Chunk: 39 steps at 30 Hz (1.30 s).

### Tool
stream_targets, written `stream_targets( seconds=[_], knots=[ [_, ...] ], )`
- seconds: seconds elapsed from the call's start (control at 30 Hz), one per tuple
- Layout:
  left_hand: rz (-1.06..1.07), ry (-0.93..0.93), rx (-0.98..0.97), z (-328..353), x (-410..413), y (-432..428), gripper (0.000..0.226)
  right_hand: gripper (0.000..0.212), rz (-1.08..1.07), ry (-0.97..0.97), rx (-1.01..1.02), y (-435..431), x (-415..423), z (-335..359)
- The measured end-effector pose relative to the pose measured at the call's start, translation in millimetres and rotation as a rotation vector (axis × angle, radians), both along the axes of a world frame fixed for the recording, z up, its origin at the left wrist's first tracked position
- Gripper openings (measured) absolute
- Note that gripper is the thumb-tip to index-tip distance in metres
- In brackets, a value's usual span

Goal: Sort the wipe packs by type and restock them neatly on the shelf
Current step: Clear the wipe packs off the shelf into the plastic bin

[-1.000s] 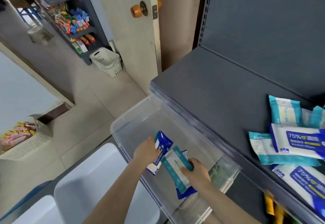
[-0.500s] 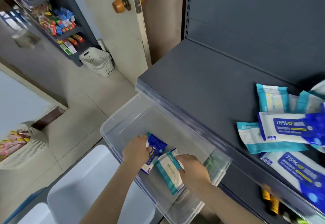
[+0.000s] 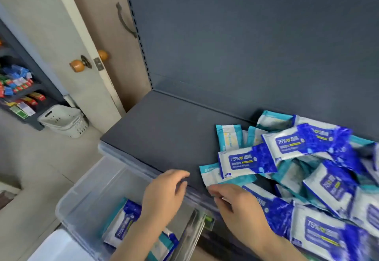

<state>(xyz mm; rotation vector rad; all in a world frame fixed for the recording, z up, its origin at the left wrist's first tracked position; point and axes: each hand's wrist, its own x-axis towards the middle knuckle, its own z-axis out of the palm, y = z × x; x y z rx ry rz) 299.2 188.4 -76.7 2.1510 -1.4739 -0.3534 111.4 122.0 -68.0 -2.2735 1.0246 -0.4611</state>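
Seen from above, at a dark grey shop shelf point(image 3: 164, 129) with wipe packs heaped over its right half. Left half of the shelf bare from the back panel to the front lip, open room running from the left corner to the first pack. Left hand point(image 3: 164, 195) raised at the shelf's front edge, fingers loosely curled and spread, gripping nothing. Right hand point(image 3: 240, 205) just beside it at the same edge, fingertips bent down onto the near corner of a teal-edged pack point(image 3: 209, 175); whether pinching or merely touching, cannot tell. Hands close together but not meeting. Lying across that pack, a blue-and-white pack marked 75% point(image 3: 246, 162), tilted, its left end nearest the bare area. Behind it, more teal packs point(image 3: 229, 137) and another blue pack point(image 3: 303, 141), overlapping in no order; further blue packs point(image 3: 320, 236) crowding the front edge on the right, some blurred. Below the shelf lip, a clear plastic bin point(image 3: 86, 189) pushed up against the unit, holding a blue pack point(image 3: 125, 223) and a teal one point(image 3: 162, 242) near its bottom, partly hidden by the left forearm. Left of the unit, a pale door with a wooden knob point(image 3: 77, 66), and a white basket point(image 3: 63, 120) on the floor well apart.
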Motion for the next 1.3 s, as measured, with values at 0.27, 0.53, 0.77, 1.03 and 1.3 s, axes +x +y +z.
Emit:
stream_targets(
  seconds=[0.27, 0.53, 0.77, 1.03, 1.3],
  knots=[
    [-0.209, -0.018, -0.010, 35, -72, -118, 0.032, 0.033, -0.159, 0.130, -0.100, -117, -74, 34],
    [-0.250, -0.118, 0.273, 19, -107, -168, 0.042, 0.048, -0.087, 0.513, -0.295, -205, -103, 29],
    [-0.133, -0.125, 0.255, 26, -103, -162, 0.021, 0.033, -0.057, 0.449, -0.276, -219, -108, 32],
    [0.002, -0.008, 0.407, 42, -57, -129, 0.013, 0.023, 0.155, 0.251, -0.248, -225, -65, 49],
    [0.045, 0.007, 0.475, 16, -72, -119, 0.040, 0.046, 0.446, 0.582, -0.181, -230, 25, 21]
  ],
)
